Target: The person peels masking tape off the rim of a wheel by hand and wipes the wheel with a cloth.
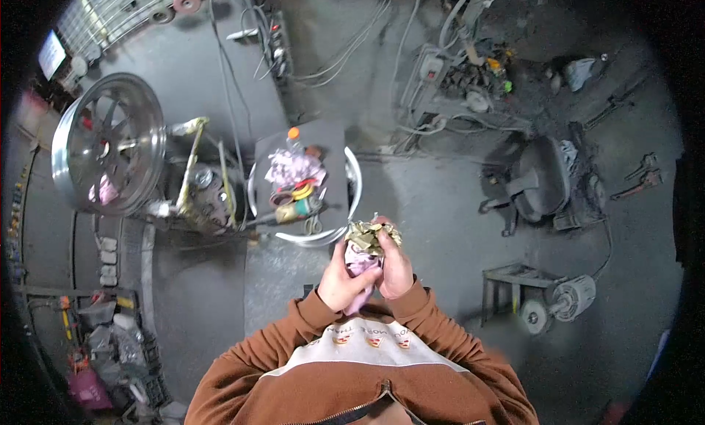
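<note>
Brown long-sleeved top, with a wide pale panel curved across the chest. Panel carried dark capitals, "MORE" readable, plus a row of three small red-and-yellow motifs. Dark-edged zip with metal teeth sat at the neck, pull visible. Sleeves were the same brown, creased, cuffs at the wrists. Fingers were bare

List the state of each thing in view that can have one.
Held pink patterned cloth: bunched
Crinkled gold sheet material: crumpled
Bare left hand: curled around cloth
Bare right hand: curled, thumb against gold
Orange-capped clear bottle: closed
Shiny spoked metal wheel: on edge
Grey cylindrical motor: running unclear
</note>
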A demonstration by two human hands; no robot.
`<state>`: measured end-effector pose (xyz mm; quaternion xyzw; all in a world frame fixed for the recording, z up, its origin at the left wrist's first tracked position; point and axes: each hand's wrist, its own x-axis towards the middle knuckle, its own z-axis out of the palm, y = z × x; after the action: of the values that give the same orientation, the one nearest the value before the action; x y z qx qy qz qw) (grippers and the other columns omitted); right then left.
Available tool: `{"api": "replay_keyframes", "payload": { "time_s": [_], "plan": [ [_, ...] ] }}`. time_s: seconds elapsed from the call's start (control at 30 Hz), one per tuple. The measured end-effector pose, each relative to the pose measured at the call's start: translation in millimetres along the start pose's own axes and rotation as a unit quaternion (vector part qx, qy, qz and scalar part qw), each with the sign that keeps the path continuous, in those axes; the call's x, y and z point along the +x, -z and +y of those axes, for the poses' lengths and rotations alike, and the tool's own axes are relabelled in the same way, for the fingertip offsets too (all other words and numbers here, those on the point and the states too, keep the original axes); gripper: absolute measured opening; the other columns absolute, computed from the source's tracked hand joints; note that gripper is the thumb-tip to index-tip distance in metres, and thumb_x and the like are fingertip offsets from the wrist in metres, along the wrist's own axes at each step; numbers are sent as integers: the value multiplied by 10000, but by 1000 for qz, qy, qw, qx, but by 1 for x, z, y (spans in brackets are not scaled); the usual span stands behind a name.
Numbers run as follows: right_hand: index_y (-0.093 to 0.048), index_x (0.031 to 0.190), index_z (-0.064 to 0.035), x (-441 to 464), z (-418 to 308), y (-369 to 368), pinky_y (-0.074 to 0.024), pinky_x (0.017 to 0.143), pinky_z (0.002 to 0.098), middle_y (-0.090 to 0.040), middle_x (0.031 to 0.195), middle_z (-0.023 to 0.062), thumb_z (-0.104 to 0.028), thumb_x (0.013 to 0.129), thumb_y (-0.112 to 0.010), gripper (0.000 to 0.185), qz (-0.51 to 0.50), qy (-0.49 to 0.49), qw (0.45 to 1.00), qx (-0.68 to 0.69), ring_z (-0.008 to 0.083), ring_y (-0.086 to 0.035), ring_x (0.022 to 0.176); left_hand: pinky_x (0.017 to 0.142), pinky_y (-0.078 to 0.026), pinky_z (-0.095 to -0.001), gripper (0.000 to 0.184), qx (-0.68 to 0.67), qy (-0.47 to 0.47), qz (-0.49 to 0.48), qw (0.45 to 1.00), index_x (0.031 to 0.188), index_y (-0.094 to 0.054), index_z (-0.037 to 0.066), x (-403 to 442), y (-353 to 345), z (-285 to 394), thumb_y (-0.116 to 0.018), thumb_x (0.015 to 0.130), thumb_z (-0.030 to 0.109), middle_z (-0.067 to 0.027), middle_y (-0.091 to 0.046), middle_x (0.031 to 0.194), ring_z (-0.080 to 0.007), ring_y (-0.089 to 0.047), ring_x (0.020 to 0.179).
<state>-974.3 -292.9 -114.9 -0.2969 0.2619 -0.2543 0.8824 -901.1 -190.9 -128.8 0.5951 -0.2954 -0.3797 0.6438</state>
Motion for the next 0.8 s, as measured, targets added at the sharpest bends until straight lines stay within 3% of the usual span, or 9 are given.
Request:
{"api": "replay_keyframes", "payload": {
  "time_s": [0.07,0.2,0.27,0.37,0.47,0.53,0.67,0.73,0.8],
  "plan": [
    [-470,1259,-46,25,-26,-3,-461,934,313,-566,1165,99,-118,953,-512,317,-62,42,997,1,193,-565,1064,693,-506,-296,443,-42,79,8,996,1154,-517,-25,27,-7,-3,-719,832,203,-54,-638,869,-123,-598,753],
    [-480,1220,3,94,-94,27,-496,920,364,-574,1170,150,-95,910,-575,339,-14,125,991,-44,237,-579,1071,589,-470,-282,219,58,172,-182,966,963,-625,-12,68,16,-2,-595,915,200,-30,-590,700,-78,-539,630],
    [-528,1113,-12,125,-131,51,-486,926,411,-606,1077,153,-297,941,-575,335,41,200,977,-63,305,-599,1017,611,-502,-295,230,0,135,-178,975,1101,-632,49,73,28,0,-566,919,172,-55,-621,733,-96,-606,676],
    [-557,959,-63,154,-175,60,-499,771,394,-608,942,87,-456,939,-548,393,126,209,969,36,239,-596,866,638,-529,-349,283,187,104,-154,965,986,-655,43,93,62,6,-569,911,302,-110,-655,708,-177,-671,669],
    [-569,798,-96,164,-167,61,-512,711,351,-555,696,34,-386,968,-529,338,-42,98,994,-31,176,-594,715,682,-512,-422,492,342,161,-187,907,862,-671,50,123,70,13,-573,876,532,-153,-666,728,-327,-664,703],
    [-557,774,-116,171,-139,34,-461,495,282,-526,636,-4,-292,976,-527,270,56,22,997,-39,130,-520,529,649,-510,-449,561,319,38,-64,945,822,-669,43,137,46,3,-555,862,591,-187,-646,693,-357,-648,656],
    [-552,938,-88,186,-98,25,-444,482,249,-537,720,-4,-198,976,-524,120,-52,-51,986,-152,95,-521,569,730,-508,-446,722,257,82,-82,959,1039,-583,-59,169,15,-17,-672,769,605,-275,-634,822,-412,-641,835],
    [-536,992,-74,199,-87,25,-442,531,241,-534,791,4,-180,983,-506,111,-74,-20,959,-271,81,-516,622,747,-510,-435,823,175,54,35,982,1209,-469,-48,169,0,-21,-726,737,575,-265,-637,897,-413,-648,857],
    [-521,1046,-49,218,-83,42,-437,810,264,-530,949,38,-160,984,-483,133,-208,7,871,-445,117,-521,888,715,-516,-368,762,73,37,70,994,1266,-426,-29,173,-4,-18,-760,775,449,-191,-646,949,-243,-654,807]
  ]
}}
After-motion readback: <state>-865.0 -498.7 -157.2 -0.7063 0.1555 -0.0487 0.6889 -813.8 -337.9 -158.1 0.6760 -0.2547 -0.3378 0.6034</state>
